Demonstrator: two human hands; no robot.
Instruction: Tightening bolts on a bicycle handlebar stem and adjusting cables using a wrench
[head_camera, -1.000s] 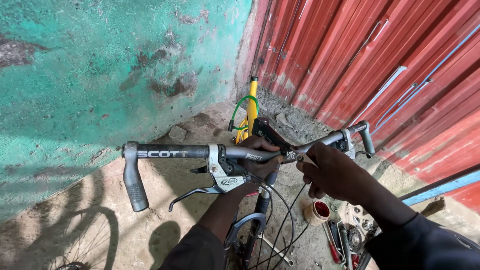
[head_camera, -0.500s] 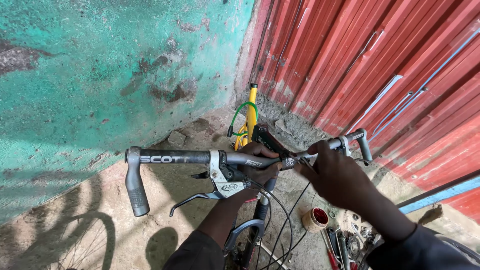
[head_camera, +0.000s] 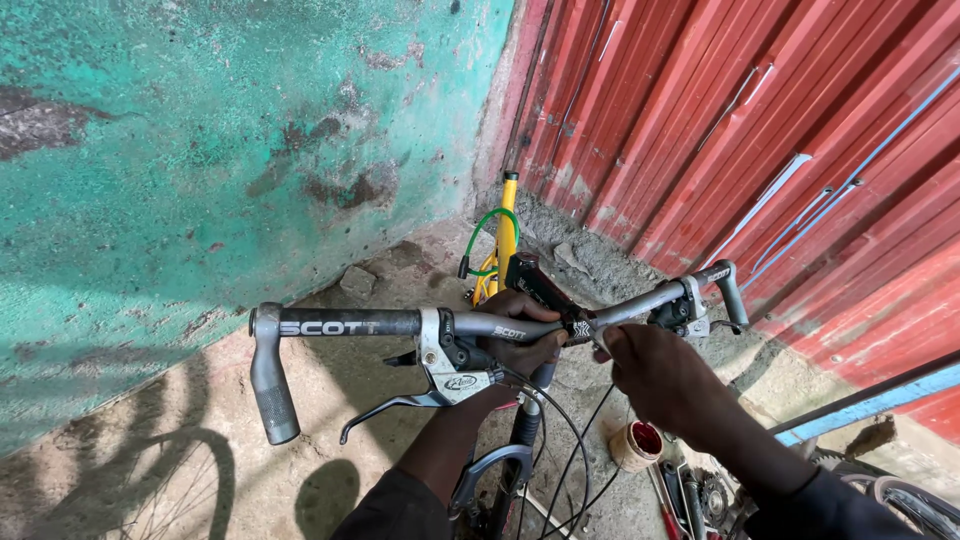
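Your left hand (head_camera: 520, 335) wraps the handlebar (head_camera: 400, 323) from behind, so its palm and fingertips are hidden by the bar and stem. Your right hand (head_camera: 660, 380) covers whatever it pinches at the bar centre; the item is too small to identify. At 5 o'clock, the tools on the ground (head_camera: 690, 495) are cut off by the bottom edge. At 7 o'clock, only a wheel shadow (head_camera: 150, 490) shows. The yellow frame (head_camera: 505, 240) at 12 o'clock is partly hidden by the stem.
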